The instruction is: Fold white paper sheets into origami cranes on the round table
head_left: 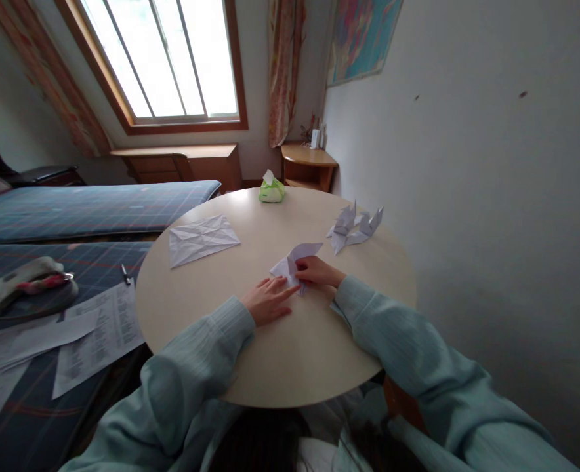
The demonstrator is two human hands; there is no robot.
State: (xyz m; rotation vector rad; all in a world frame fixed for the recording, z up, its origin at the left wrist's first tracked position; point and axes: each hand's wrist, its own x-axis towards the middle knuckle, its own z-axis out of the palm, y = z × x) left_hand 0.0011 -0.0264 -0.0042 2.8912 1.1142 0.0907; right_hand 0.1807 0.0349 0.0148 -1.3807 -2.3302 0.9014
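Rnd tbl (pixel 300 360): folded ppr (pixel 306 250) in R hand (pixel 317 271).

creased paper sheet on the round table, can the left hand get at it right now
Probably yes: nothing visible stands between the left hand and the creased paper sheet, which lies ahead and to its left. The hand would likely need to leave the folded paper first.

Folded paper (pixel 308 250): was matt, with crisp creases.
Flat sheet (pixel 204 240): was matt paper, ridged by folds.
Tabletop (pixel 186 295): looked smooth, faintly glossy.
Sleeves (pixel 186 357): were matt, wrinkled cloth.
Tissue pack (pixel 271 193): looked like thin plastic.
Corner shelf (pixel 308 155): looked smooth, wooden.
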